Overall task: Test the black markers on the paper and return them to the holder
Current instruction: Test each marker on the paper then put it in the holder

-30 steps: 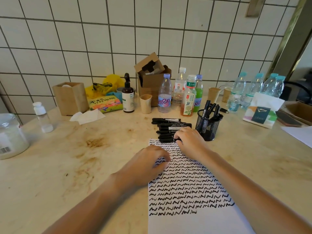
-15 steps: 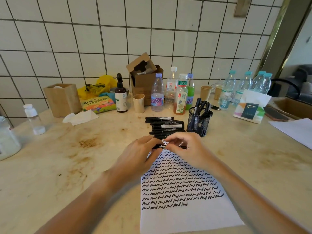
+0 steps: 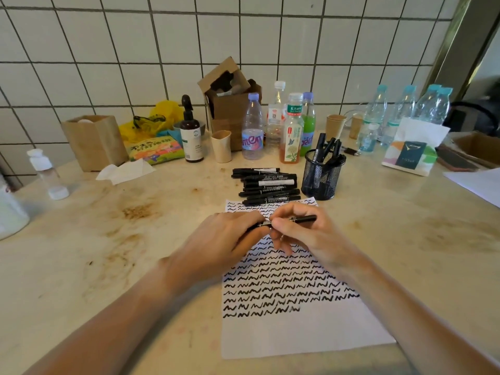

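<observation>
A black marker (image 3: 303,219) lies level between both hands above the top of the white paper (image 3: 297,331), which carries many rows of black squiggles. My left hand (image 3: 224,239) grips its left end. My right hand (image 3: 305,234) pinches its middle, and the right end sticks out past the fingers. Behind the paper lies a pile of several black markers (image 3: 266,185). Right of the pile stands the black mesh holder (image 3: 322,175) with a few markers upright in it.
Bottles (image 3: 292,131), paper cups (image 3: 221,146), a brown pump bottle (image 3: 190,131), cardboard boxes (image 3: 230,104) and a snack bag line the tiled wall. A tissue pack (image 3: 414,150) and another sheet (image 3: 481,185) sit right. A small white bottle (image 3: 47,171) stands left.
My right hand picked a marker off the pile and brought it back over the paper. My left hand rose from the paper and took hold of the marker's left end.
</observation>
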